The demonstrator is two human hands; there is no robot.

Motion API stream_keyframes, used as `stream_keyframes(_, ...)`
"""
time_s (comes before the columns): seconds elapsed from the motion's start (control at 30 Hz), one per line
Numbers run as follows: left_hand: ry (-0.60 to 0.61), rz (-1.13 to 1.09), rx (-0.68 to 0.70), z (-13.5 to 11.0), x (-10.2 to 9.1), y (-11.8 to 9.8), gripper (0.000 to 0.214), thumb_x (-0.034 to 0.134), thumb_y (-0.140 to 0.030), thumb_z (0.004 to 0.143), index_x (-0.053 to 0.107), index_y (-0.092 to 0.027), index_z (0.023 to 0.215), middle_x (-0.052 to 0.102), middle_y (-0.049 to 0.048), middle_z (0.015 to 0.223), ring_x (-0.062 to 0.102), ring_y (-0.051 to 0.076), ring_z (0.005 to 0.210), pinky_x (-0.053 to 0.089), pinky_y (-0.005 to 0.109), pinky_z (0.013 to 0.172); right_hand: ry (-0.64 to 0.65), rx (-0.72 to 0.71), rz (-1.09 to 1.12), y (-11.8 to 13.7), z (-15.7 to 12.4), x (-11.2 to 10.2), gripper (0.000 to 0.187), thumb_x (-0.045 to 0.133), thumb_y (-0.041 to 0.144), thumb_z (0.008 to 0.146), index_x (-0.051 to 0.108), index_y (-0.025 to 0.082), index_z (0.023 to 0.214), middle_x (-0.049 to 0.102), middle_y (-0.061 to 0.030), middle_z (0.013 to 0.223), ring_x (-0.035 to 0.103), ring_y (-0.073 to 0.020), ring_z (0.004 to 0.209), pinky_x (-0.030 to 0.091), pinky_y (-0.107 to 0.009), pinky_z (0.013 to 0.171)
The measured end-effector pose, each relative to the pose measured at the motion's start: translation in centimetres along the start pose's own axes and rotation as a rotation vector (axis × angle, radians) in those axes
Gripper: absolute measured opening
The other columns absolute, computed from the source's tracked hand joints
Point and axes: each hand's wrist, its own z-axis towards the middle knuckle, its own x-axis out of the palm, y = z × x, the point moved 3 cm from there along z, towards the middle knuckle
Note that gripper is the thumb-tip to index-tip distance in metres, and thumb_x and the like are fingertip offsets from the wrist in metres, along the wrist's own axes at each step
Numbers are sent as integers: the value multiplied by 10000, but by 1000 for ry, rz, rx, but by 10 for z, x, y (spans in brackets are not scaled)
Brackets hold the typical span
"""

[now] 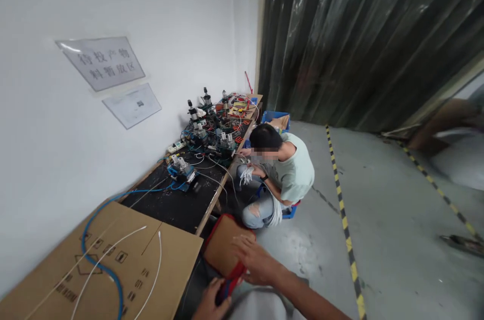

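The cardboard pad (223,247) lies low at the bench end, directly under my right fingers, with a red rim (237,272) showing along its near edge. My right hand (257,262) rests on it with the fingers spread flat, gripping nothing. My left hand (209,302) sits just below, fingers curled round the red rim at the near corner, where a bit of blue also shows; I cannot tell what that part is.

I judge the work to be at an early stage: the pad is in both hands, but it does not look lifted or moved away, and I cannot tell whether it is fastened to the rim.

Left of my fingers, a cardboard sheet (170,254) covers the bench (181,206), with a blue hose (101,264) and white wires (156,264) across it. Beyond my fingertips, well apart, a person (293,171) crouches on the floor (378,239) holding a wire bundle (245,175).
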Motion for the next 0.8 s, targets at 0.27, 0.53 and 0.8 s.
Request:
stream_keyframes(0.27,341,206,176,-20,49,-112,797,571,-451,821,517,-58,1512,418,181,1609,363,274,1524,247,310,1270,209,139,-188,-42,-60,19,478,866,219,637,775,79,1084,682,-277,1136,632,-453,1134,406,-589,1115)
stream_keyframes(0.53,345,392,97,-37,69,-125,768,505,-580,849,565,-152,1483,453,204,1584,476,409,1420,372,512,1189,285,138,-76,-55,-105,29,317,688,294,761,793,158,1027,745,-164,905,733,-361,919,570,-445,866)
stream_keyframes(0.8,255,456,87,-41,80,-103,739,353,-636,926,658,-148,1389,630,244,1385,593,436,1263,436,517,1089,287,124,29,-63,-123,33,281,687,299,774,804,182,1002,756,-167,959,737,-381,964,583,-447,826)
